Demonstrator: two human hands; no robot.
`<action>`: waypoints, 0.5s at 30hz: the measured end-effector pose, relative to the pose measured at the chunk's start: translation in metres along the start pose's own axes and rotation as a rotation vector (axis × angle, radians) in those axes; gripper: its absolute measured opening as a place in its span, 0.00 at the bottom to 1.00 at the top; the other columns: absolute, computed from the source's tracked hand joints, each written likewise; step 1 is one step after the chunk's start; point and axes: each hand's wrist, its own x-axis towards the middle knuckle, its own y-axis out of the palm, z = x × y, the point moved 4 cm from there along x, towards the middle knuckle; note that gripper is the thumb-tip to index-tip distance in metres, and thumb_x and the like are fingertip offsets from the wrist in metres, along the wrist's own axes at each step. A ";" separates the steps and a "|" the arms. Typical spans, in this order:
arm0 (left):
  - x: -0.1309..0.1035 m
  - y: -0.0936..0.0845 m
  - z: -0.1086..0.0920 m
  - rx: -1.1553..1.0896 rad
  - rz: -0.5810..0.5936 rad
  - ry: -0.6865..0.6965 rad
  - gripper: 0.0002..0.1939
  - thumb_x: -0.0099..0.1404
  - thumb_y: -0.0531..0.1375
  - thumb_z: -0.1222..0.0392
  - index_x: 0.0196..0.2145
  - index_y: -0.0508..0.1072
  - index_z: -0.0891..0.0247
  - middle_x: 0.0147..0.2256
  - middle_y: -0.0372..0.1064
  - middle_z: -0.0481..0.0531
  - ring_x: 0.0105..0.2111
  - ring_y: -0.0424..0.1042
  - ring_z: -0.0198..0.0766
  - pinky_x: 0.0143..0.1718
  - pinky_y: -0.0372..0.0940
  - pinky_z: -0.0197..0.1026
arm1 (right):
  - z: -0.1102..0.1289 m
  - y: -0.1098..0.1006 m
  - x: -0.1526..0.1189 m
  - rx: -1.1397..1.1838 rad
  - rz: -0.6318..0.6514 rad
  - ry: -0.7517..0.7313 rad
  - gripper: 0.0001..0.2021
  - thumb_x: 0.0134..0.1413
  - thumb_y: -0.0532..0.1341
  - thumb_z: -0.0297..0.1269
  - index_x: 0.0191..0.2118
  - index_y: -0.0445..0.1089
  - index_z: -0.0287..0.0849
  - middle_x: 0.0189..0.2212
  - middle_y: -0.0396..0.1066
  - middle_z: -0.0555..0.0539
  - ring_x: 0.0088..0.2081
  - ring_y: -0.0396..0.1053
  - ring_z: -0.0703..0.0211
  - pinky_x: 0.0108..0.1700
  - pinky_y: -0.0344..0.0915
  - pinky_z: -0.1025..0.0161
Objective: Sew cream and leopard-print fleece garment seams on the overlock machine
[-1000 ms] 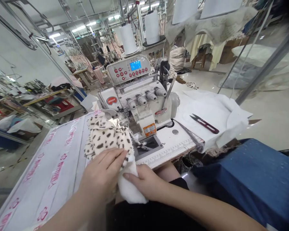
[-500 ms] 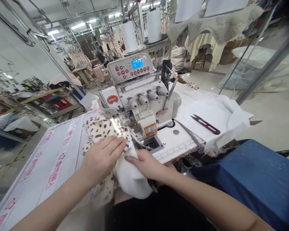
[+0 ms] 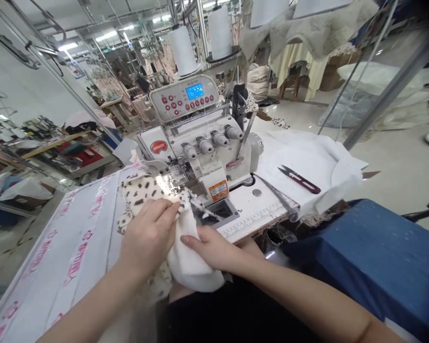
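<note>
A cream fabric with dark spots [image 3: 139, 190] lies under the needle area of an overlock sewing machine [image 3: 214, 152]. Its white side [image 3: 189, 257] hangs over the table's front edge towards my lap. My left hand [image 3: 152, 233] is closed on the spotted fabric just in front of the presser foot, fingers bent together. To its right, my right hand [image 3: 210, 245] pinches the white part near its edge, thumb on top and the other fingers beneath, mostly hidden. A narrow trimmed strip [image 3: 203, 209] trails from the needle area over the opening in the machine bed.
Dark red thread snips [image 3: 300, 180] lie on white cloth [image 3: 307, 147] right of the machine. A blue-covered box [image 3: 375, 257] stands at the right. Printed white sheeting [image 3: 75, 243] covers the table at left. Thread cones [image 3: 184, 50] stand behind the machine.
My left hand's fingers have curled in more tightly on the fabric. My right hand has slid slightly down along the white edge. The whole view has shifted a little.
</note>
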 end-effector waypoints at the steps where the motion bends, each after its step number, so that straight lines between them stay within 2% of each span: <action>1: -0.001 0.002 -0.002 -0.002 -0.023 0.049 0.10 0.60 0.54 0.72 0.40 0.67 0.73 0.33 0.66 0.57 0.34 0.65 0.41 0.34 0.65 0.42 | 0.001 -0.001 0.000 -0.008 -0.003 -0.015 0.14 0.56 0.53 0.42 0.28 0.66 0.36 0.25 0.67 0.47 0.29 0.64 0.59 0.28 0.59 0.66; 5: -0.007 0.008 -0.004 -0.041 -0.049 0.173 0.14 0.57 0.55 0.77 0.43 0.64 0.78 0.34 0.66 0.61 0.33 0.65 0.42 0.34 0.65 0.43 | 0.003 -0.002 -0.002 -0.016 -0.011 -0.091 0.12 0.56 0.52 0.40 0.31 0.67 0.36 0.27 0.69 0.46 0.30 0.65 0.58 0.32 0.60 0.65; 15: 0.002 0.020 0.019 -0.080 0.035 0.207 0.11 0.61 0.50 0.75 0.41 0.66 0.75 0.32 0.66 0.58 0.33 0.63 0.40 0.33 0.66 0.42 | 0.010 -0.011 0.015 -0.025 -0.037 -0.090 0.14 0.56 0.53 0.39 0.24 0.62 0.37 0.22 0.63 0.49 0.28 0.61 0.61 0.32 0.59 0.64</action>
